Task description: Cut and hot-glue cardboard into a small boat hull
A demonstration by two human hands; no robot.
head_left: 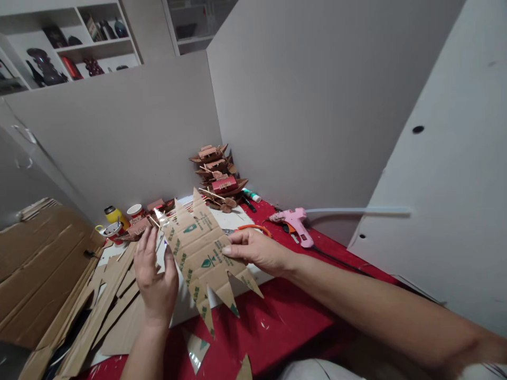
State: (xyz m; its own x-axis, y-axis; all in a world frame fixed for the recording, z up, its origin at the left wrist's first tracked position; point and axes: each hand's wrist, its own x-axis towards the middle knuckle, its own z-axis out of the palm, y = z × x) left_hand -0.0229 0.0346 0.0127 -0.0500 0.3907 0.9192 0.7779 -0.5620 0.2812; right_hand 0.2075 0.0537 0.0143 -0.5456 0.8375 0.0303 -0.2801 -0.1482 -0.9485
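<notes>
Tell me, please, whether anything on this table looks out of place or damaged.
Yes, slightly: a loose cardboard scrap lies on the red cover, apart from the spiky sheet in the right hand, and pale flecks mark the cover, so it looks untidy. I see no clear spill.

Shelf [95,45] cropped at ten o'clock, right forearm [368,295] cut off at four, scrap [245,368] at six, fine print [205,220] on jagged cardboard [214,237] illegible

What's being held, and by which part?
The toothed cardboard, pinched at its right edge by the right hand. The left hand is open beside its left edge; contact is unclear.
</notes>
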